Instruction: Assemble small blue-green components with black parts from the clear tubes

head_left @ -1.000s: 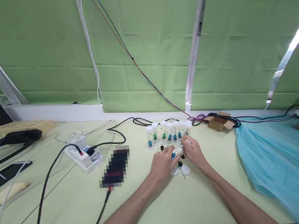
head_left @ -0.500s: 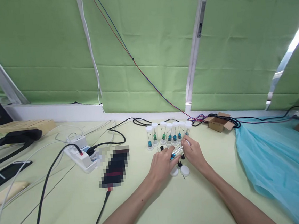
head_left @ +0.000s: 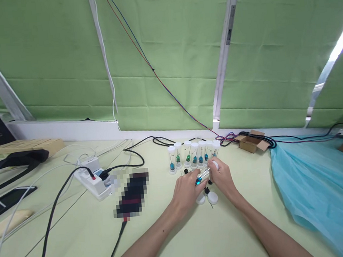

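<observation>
Between my hands lies a clear tube (head_left: 204, 174), tilted, with a blue piece inside its lower left end. My left hand (head_left: 186, 188) is closed round that end. At the upper right end, my right hand (head_left: 221, 176) grips the white cap (head_left: 215, 164). Just beyond, several clear tubes with white caps stand upright in a cluster; one at the left, a capped tube (head_left: 172, 160), has a blue piece in it, and another tube (head_left: 178, 156) a green one. Below my hands are two loose white caps, one a round white cap (head_left: 213, 198), and small black parts (head_left: 207, 190).
A white power strip (head_left: 95, 183) with plugs and cables is at the left, near a pixelated dark device (head_left: 132, 194). Blue sheeting (head_left: 309, 196) covers the right side. An open cardboard box (head_left: 250, 141) sits at the back among black cables.
My right hand has shifted slightly and more of the white cap shows above its fingers. Both hands keep hold of the tube. The camera view has moved very slightly.
</observation>
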Motion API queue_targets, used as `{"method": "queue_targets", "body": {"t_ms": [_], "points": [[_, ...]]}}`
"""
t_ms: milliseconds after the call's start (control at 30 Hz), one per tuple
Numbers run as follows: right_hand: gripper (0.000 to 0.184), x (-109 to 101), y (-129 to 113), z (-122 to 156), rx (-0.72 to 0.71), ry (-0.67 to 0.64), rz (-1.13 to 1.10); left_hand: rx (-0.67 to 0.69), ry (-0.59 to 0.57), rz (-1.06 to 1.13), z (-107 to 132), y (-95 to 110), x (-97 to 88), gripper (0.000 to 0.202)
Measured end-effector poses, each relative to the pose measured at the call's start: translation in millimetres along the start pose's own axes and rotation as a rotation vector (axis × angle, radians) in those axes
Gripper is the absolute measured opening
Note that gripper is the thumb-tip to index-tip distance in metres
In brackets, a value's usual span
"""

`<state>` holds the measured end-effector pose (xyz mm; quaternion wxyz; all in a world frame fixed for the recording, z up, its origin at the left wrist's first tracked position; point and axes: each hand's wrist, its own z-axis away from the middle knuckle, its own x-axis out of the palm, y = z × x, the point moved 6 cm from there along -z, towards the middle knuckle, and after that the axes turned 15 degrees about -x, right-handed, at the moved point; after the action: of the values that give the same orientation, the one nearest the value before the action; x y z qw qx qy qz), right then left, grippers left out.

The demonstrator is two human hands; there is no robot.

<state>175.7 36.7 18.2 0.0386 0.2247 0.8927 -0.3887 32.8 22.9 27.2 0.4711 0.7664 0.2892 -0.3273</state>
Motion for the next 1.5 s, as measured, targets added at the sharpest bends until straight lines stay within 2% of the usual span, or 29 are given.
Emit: {"method": "queue_targets", "body": {"t_ms": [167,467,767,1500], "points": [[0.030,1.6,-3.5,0.1,0.009,0.018,-0.078,-0.062,-0.016,0.125,-3.8,-4.0,-0.3,0.024],[0.040,0.4,-18.3,-0.9,-0.025,0.028,-0.103,-0.102,-0.056,0.316,-5.6,-2.1,-2.1,0.027],[0.033,2.3,-17.4,2.4,-0.023,-0.006,-0.134,-0.128,-0.087,0.368,-5.5,-4.2,0.4,0.028],[0.034,-1.4,-16.3,3.1,-0.051,-0.009,-0.038,-0.102,-0.124,0.376,-4.4,-4.8,1.9,0.029]]}}
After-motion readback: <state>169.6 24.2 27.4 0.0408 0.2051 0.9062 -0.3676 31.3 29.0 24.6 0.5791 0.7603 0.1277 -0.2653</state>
